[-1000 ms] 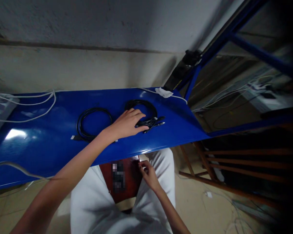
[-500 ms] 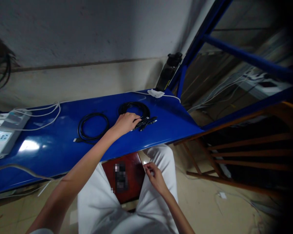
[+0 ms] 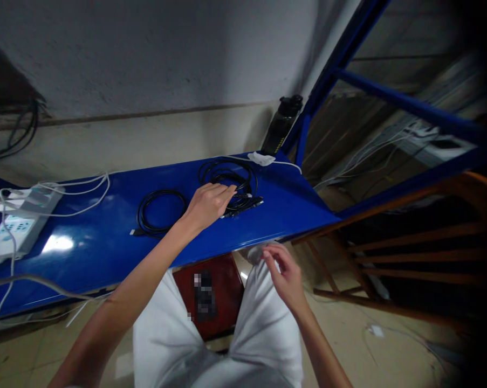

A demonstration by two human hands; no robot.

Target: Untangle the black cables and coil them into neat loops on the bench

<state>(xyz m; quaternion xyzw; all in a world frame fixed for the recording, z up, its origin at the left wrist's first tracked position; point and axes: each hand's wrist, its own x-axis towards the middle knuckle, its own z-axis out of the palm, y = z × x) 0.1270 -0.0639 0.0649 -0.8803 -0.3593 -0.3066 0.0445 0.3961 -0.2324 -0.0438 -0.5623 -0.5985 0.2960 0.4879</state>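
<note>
My left hand (image 3: pixel 211 205) reaches over the blue tabletop (image 3: pixel 105 226), its fingers stretched out at the near edge of a bundle of coiled black cables (image 3: pixel 249 175). The thumb is hidden beneath it, and no cable shows gripped. The loops spread loosely behind my fingers, while several connector ends (image 3: pixel 251 202) lie to their right. Left of this hand, a single coiled black cable (image 3: pixel 140 215) rests flat, its plug pointing left. Above my right knee hovers my right hand (image 3: pixel 287 275), fingers loosely curved, thumb apart, nothing visible in it.
A white power strip (image 3: pixel 28 215) with white cords occupies the table's left end. A dark bottle (image 3: pixel 281 126) and a crumpled white tissue (image 3: pixel 261 158) stand near the back right corner. Blue frame bars (image 3: pixel 405 99) and a wooden chair (image 3: pixel 417 256) are to the right. Below is a red-brown stool (image 3: pixel 227 280).
The bundle's loops have spread wider, and my left fingers have straightened over it. My right hand has risen and moved right, toward the table edge. The view has shifted slightly.
</note>
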